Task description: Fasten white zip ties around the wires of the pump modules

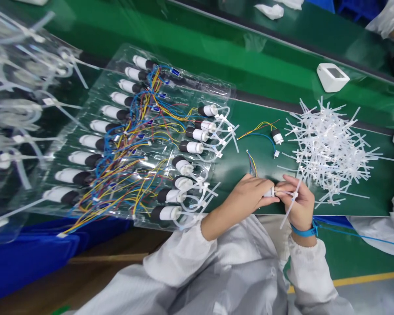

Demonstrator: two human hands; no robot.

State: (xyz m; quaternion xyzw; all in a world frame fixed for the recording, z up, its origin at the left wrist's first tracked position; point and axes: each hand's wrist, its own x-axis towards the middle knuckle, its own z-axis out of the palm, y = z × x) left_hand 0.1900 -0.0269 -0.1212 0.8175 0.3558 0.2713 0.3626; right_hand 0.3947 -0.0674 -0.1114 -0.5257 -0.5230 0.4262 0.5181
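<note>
Your left hand is closed round a unit just by the near edge of the counter, only its white end showing, probably to keep the body from turning. Your right hand pinches a branched tube at that end; meeting nose to nose lets your fingertips steady both pieces. Wires stick out past your left hand toward the far edge, apparently its own, out of your fingers' way. The tube pile lies to your right, handy for that hand. A loose unit rests between pile and tray, nearer the far edge. On the tray, tubed units line the side nearest you, perhaps to keep them apart from the bare ones.
</note>
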